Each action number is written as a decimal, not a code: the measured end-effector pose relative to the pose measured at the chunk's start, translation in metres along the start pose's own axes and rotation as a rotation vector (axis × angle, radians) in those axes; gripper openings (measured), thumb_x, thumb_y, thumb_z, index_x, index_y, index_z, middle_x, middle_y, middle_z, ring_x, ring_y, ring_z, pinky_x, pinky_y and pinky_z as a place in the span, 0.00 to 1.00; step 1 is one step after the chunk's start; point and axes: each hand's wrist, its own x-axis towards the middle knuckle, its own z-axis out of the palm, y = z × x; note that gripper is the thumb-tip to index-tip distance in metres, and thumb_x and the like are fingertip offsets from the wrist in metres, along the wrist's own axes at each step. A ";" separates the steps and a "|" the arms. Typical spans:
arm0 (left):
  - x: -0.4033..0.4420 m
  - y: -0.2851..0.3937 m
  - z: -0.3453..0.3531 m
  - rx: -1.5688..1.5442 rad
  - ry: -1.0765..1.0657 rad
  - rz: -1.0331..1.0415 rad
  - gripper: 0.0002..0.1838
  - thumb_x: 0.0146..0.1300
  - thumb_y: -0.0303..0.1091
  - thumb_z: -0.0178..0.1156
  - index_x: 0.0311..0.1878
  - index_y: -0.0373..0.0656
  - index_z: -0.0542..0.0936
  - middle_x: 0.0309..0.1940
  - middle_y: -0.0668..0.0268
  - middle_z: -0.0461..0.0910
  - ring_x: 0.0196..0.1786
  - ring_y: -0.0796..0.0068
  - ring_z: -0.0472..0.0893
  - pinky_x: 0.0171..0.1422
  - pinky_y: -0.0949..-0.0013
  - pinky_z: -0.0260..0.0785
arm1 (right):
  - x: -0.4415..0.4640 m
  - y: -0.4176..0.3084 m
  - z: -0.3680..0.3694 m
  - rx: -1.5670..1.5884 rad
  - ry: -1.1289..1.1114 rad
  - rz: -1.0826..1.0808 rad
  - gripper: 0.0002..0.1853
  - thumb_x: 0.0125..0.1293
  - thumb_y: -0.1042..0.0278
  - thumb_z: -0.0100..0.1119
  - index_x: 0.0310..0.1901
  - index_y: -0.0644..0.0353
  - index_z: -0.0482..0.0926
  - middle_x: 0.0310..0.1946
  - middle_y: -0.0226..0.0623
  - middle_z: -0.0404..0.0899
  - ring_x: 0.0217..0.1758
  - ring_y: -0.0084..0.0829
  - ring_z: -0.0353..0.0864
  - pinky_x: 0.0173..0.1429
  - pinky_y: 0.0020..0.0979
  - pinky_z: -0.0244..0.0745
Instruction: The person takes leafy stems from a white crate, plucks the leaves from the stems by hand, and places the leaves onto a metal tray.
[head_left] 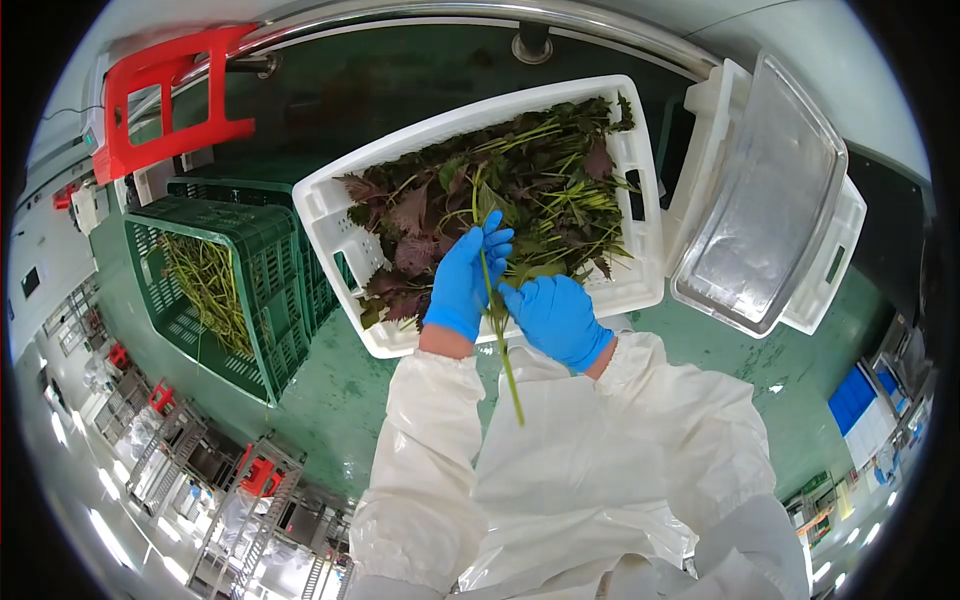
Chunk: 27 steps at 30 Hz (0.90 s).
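A white perforated crate [650, 210] in front of me holds a heap of leafy perilla stems [412, 212], with purple and green leaves and pale green stalks. Over its near edge, my left hand [458, 285], in a blue glove, is closed around one long perilla stem [511, 385]. The stem's bare lower end hangs down toward my apron. My right hand [560, 322], also gloved in blue, is closed with thumb and forefinger at the same stem, just beside the left hand. Its fingertips partly hide what they pinch there.
Left of the white crate stands a green plastic crate [262, 290] with bare stalks [205, 290] inside. A metal tray [765, 200] rests on white crates at the right. A red plastic frame [175, 150] and a steel rail [400, 12] are at the far side.
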 end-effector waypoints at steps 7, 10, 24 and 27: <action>-0.076 -0.045 0.014 0.411 0.209 -0.310 0.22 0.68 0.45 0.56 0.56 0.38 0.75 0.47 0.60 0.78 0.47 0.67 0.79 0.51 0.65 0.74 | -0.012 0.021 0.027 0.212 -0.131 -0.126 0.04 0.55 0.66 0.56 0.28 0.54 0.74 0.23 0.33 0.72 0.29 0.35 0.75 0.30 0.37 0.66; -0.086 -0.062 -0.007 0.292 0.124 -0.371 0.18 0.69 0.42 0.55 0.54 0.37 0.75 0.40 0.64 0.78 0.36 0.73 0.78 0.45 0.70 0.73 | -0.014 0.021 0.022 0.237 -0.301 -0.188 0.05 0.55 0.64 0.57 0.27 0.54 0.74 0.23 0.33 0.72 0.28 0.34 0.75 0.32 0.36 0.67; -0.110 -0.062 -0.033 0.208 0.260 -0.140 0.13 0.71 0.34 0.49 0.48 0.36 0.79 0.14 0.75 0.65 0.13 0.87 0.54 0.16 0.79 0.42 | 0.000 0.021 0.028 0.618 -0.210 0.031 0.07 0.63 0.63 0.52 0.32 0.56 0.75 0.26 0.38 0.74 0.30 0.40 0.77 0.36 0.37 0.70; -0.125 -0.054 -0.051 0.130 0.297 -0.038 0.14 0.71 0.34 0.50 0.49 0.36 0.79 0.15 0.75 0.66 0.14 0.88 0.55 0.16 0.80 0.43 | 0.014 0.063 0.064 0.764 -0.071 0.534 0.09 0.68 0.65 0.49 0.39 0.60 0.77 0.32 0.42 0.80 0.34 0.43 0.79 0.42 0.36 0.73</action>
